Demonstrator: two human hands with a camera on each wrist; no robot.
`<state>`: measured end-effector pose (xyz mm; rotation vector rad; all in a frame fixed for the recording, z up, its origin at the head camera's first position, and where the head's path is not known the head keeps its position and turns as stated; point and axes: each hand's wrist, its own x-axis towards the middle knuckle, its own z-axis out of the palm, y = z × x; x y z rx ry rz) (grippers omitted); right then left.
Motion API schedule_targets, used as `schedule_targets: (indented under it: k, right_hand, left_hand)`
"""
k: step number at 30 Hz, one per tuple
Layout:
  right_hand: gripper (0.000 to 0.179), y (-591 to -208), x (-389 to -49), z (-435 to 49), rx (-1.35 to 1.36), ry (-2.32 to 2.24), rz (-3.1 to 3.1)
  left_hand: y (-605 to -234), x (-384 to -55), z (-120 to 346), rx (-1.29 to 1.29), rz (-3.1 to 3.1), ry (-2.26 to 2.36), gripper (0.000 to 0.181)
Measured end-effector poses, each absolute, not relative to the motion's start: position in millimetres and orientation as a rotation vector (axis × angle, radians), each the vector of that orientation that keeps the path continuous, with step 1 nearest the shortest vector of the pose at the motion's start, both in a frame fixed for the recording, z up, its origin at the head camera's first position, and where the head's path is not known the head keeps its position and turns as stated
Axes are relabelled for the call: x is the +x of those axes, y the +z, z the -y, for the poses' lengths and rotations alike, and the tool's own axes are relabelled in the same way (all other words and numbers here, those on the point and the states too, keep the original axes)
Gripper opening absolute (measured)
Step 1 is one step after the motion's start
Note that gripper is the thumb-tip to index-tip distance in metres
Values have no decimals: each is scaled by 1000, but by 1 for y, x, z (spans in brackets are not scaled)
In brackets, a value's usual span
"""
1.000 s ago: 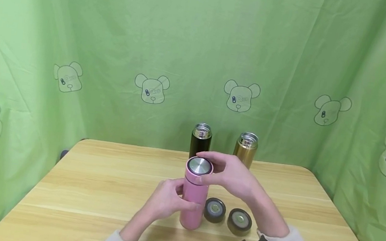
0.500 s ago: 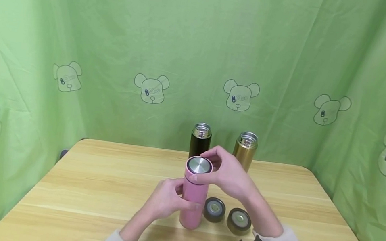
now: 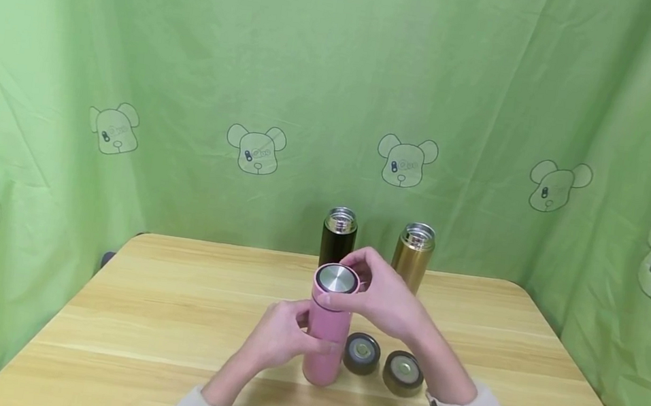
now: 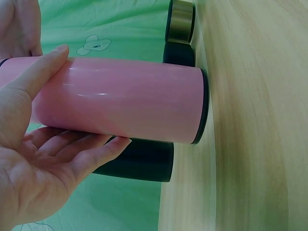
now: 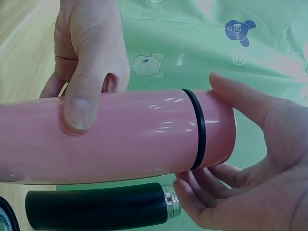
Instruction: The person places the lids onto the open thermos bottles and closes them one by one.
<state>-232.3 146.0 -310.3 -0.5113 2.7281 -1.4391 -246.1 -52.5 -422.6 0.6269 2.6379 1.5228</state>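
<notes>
A pink thermos bottle point(image 3: 325, 347) stands upright on the table, its pink lid point(image 3: 336, 280) with a silver disc on top. My left hand point(image 3: 281, 336) grips the bottle's body from the left, thumb across the front, as the left wrist view also shows. Around the lid, my right hand point(image 3: 389, 300) has its thumb at the front and fingers behind. In the right wrist view a black ring point(image 5: 197, 130) runs between lid and body. Two dark-rimmed lids, one point(image 3: 362, 354) beside the bottle and another point(image 3: 404, 373) farther right, lie with their undersides up.
Behind the pink bottle stand a black bottle point(image 3: 338, 239) and a gold bottle point(image 3: 413, 259), both without lids, their silver necks showing. The wooden table point(image 3: 174, 320) ends at a green curtain point(image 3: 256, 70) on the back and sides.
The right hand's fingers have shifted slightly around the lid and its wrist has moved a little left. The left hand and the pink bottle stay in place.
</notes>
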Motion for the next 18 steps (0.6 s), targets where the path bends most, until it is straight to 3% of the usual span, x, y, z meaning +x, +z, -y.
schedule_targets:
  k: [12,18]
  right_hand:
    - [84,-302,-233,-155,-628,-1472,-2531]
    - [77,-305,-235,-156,-688,-1522,-2420]
  left_hand:
    - [-421,-245,53,597,-2594,1555,55]
    - [-420,-245,53,590,-2589,1558,55]
